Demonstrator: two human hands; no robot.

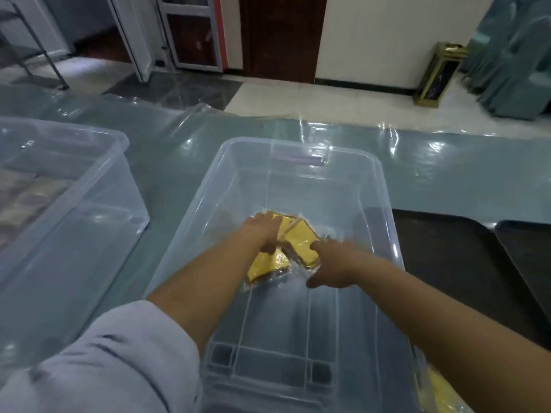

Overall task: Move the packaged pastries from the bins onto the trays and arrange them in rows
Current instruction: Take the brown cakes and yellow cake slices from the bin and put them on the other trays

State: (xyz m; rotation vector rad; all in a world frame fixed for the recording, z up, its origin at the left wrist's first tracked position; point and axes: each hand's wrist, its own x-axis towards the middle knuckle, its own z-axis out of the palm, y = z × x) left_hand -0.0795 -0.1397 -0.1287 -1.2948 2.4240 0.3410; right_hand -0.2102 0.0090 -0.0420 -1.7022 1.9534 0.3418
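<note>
Hands apart in the clear bin (384, 186): left hand (264, 234) pressing pastries (298, 236); right hand (331, 263) seemingly gripping one; I'd lift cleanly toward the tray (453, 263) beside the bin.

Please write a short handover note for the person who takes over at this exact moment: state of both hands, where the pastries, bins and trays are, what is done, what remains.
Left hand: inside the middle bin, fingers resting on the yellow packaged pastries; a firm grip is not clear.
Right hand: in the same bin, touching the packets' right edge; grip also unclear.
The few packets lie together on the bin floor. The left bin holds more packages, blurred. Dark trays sit to the right; the visible part holds no pastries. A yellow packet shows at the bottom right.
Done: middle bin nearly emptied.
Left: lift these packets, row them on trays, then the left bin.
</note>
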